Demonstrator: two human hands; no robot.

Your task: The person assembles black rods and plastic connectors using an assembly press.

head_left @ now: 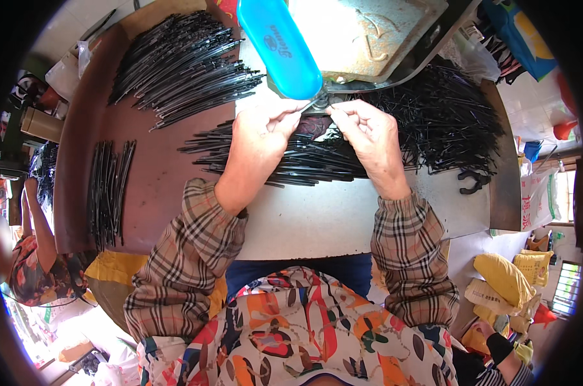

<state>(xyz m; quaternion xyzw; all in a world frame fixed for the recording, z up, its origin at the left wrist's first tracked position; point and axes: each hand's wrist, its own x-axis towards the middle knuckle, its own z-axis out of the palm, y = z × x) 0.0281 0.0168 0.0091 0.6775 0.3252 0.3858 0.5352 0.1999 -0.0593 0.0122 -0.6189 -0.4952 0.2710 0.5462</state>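
My left hand [259, 145] is closed in a pinch, thumb and forefinger on the end of a thin dark strip [310, 103]. The strip reaches to a small dark metal part [321, 101] at the machine's near end. Opposite it, my right hand [374, 138] also pinches, its fingertips beside that metal part; whatever they hold is too small to make out. Below both hands lies a row of long thin black strips [304, 164] across the table. A bright blue rounded plastic piece [285, 55] stands just beyond my left fingertips.
A worn metal machine [381, 35] stands at the far side, brightly lit. Sorted black strips lie in a far-left pile [182, 61] and a left bundle [111, 193]; a tangled black heap [439, 122] fills the right. Another person [40, 257] is at left; yellow sacks [504, 280] lie at right.
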